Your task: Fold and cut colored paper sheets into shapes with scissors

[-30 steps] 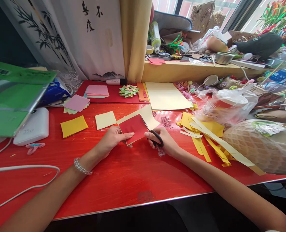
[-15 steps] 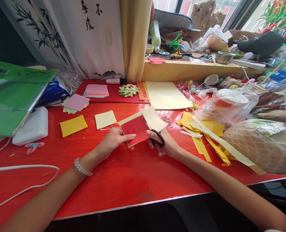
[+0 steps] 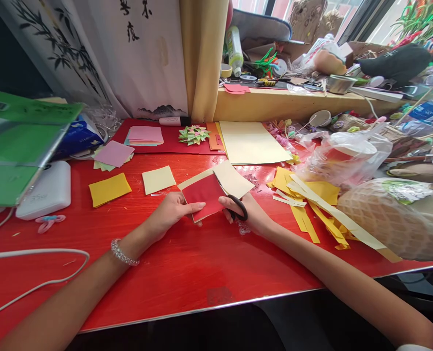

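Centrally, above the red table (image 3: 187,278): one left hand (image 3: 172,212), wrist with beaded bracelet (image 3: 123,253), thumb pressed on a red square (image 3: 203,196) backed by a cream sheet (image 3: 234,179), fingertips beneath; one right hand (image 3: 253,213), fingers curled round black-handled scissors (image 3: 243,208), blade at the square's right edge, spread of blades not discernible. Beyond, left: yellow stack (image 3: 110,189), cream stack (image 3: 158,180). Right: yellow strips (image 3: 304,222). Farther back: folded-paper ornament (image 3: 194,135), large cream sheets (image 3: 253,143).

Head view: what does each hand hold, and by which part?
The left hand holds red paper and pale paper by the left edge; the right hand holds scissors by the black handle.
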`<state>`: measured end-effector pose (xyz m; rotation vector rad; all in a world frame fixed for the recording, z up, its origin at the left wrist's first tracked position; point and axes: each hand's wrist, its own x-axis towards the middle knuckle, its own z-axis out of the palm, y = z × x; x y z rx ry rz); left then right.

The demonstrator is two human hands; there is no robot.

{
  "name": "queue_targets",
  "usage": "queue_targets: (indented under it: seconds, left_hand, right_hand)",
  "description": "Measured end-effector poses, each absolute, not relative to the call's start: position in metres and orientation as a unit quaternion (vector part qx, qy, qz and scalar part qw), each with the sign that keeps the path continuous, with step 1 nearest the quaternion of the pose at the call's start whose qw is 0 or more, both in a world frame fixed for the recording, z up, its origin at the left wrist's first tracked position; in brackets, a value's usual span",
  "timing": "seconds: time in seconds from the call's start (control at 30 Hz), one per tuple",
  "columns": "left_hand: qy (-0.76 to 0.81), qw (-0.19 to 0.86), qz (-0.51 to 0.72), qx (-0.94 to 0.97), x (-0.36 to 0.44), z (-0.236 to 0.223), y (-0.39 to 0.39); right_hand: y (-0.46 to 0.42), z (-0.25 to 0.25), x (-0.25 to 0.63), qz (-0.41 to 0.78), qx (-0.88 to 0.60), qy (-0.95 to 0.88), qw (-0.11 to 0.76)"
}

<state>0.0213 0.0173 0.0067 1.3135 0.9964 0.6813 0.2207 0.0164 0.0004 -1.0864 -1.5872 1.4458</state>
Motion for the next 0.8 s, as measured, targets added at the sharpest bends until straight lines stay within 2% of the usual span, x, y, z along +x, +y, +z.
queue_targets:
  seconds: [0.23, 0.57, 0.8]
  left_hand:
    - [0.426, 0.630, 0.296, 0.578, 0.0203, 0.0059, 0.0176]
    - [0.429, 0.631, 0.288, 0.578, 0.0228, 0.0071, 0.0169]
    - [0.446, 0.652, 0.271, 0.550, 0.0243, 0.0097, 0.0161]
  right_hand:
    - [0.0159, -0.0003, 0.2201, 0.541, -0.426, -0.627, 0.363]
    - [0.0177, -0.0002, 0.2196, 0.592, -0.438, -0.565, 0.373]
    - [0.0185, -0.0044, 0.2198, 0.562, -0.451, -0.576, 0.386]
